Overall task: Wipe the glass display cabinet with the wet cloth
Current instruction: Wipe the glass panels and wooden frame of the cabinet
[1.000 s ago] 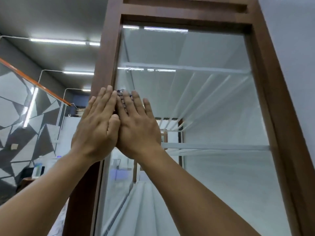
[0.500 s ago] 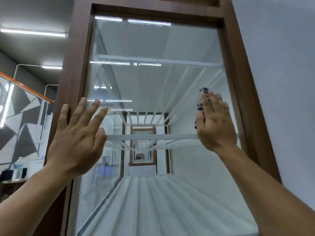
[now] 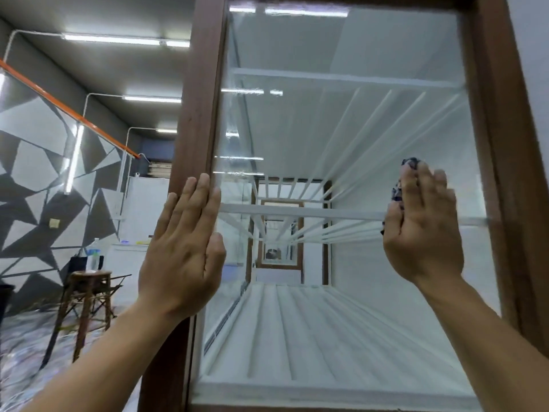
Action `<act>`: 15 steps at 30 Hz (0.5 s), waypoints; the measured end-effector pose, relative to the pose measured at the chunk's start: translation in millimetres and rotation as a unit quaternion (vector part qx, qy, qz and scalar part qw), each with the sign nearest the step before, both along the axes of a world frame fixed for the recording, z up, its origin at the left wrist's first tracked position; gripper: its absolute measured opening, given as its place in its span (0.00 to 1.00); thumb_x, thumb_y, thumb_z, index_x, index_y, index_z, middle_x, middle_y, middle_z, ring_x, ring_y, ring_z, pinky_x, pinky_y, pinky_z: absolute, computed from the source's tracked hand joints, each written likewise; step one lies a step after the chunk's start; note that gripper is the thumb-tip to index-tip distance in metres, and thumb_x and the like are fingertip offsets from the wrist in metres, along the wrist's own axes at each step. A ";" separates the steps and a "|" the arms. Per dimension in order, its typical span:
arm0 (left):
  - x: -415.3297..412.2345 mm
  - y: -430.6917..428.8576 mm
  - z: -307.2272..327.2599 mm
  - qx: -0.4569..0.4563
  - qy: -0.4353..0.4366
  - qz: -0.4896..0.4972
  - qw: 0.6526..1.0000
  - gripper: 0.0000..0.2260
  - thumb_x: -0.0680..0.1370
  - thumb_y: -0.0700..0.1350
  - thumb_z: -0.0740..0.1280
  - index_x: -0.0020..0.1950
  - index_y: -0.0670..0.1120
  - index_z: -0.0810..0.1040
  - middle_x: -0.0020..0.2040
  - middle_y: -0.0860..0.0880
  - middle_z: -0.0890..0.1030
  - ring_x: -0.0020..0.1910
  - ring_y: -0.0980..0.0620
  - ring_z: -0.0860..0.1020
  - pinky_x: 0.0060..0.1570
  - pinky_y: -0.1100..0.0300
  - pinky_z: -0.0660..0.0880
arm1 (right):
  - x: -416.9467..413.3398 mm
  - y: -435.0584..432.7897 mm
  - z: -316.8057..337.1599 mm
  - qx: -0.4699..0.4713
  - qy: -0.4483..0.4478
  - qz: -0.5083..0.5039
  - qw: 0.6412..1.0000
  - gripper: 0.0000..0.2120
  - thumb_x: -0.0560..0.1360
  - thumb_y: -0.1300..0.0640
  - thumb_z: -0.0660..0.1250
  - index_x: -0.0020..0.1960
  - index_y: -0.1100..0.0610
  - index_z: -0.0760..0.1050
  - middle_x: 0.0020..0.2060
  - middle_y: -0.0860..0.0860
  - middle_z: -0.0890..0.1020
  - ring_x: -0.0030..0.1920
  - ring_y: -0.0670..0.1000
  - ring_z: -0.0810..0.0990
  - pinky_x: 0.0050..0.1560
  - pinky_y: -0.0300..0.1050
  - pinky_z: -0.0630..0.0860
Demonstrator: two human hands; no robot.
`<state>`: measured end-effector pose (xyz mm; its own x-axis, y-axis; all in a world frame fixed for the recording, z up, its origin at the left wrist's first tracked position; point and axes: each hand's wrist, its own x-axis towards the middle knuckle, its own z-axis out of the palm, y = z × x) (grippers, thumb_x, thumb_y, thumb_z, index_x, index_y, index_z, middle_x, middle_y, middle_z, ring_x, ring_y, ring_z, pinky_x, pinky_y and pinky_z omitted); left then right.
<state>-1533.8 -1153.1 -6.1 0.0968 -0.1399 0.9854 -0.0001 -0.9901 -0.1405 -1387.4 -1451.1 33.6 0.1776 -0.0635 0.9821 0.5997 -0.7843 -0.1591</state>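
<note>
Left grip: released, fingers straight and together, palm laid flat across the left post of the brown wood frame and the edge of the glass. Right grip: fingers extended, not clenched, pressing the wet cloth flat against the pane; slightly blurred.

Cloth: dark, patterned, bunched, showing only past the fingertips and thumb side.

Glass display cabinet: tall, rectangular, clear front pane, white interior with a horizontal shelf. Cloth sits at shelf height, near the right post.

Left background: a round wooden stool.
</note>
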 end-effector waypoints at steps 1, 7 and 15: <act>0.4 0.3 0.0 -0.002 -0.001 -0.006 1.000 0.29 0.81 0.49 0.47 0.81 0.41 0.58 0.83 0.45 0.56 0.83 0.51 0.51 0.82 0.55 0.45 | -7.9 21.7 6.4 -0.013 -0.011 0.007 1.000 0.32 0.81 0.46 0.44 0.84 0.54 0.49 0.84 0.53 0.52 0.84 0.55 0.46 0.83 0.53 0.42; 1.0 2.8 -1.1 -0.007 -0.016 -0.038 0.999 0.29 0.80 0.47 0.47 0.81 0.40 0.59 0.83 0.46 0.58 0.83 0.54 0.52 0.82 0.52 0.49 | -58.9 161.4 9.0 -0.115 -0.090 0.053 0.988 0.32 0.82 0.49 0.47 0.84 0.55 0.50 0.84 0.55 0.52 0.84 0.57 0.47 0.83 0.55 0.41; -2.0 6.4 -2.5 -0.002 0.000 -0.044 0.999 0.29 0.80 0.47 0.47 0.81 0.40 0.59 0.83 0.45 0.57 0.83 0.54 0.51 0.82 0.52 0.49 | -58.8 162.3 -68.1 -0.207 -0.104 0.040 0.972 0.30 0.84 0.48 0.50 0.84 0.54 0.50 0.84 0.53 0.50 0.84 0.55 0.45 0.82 0.58 0.47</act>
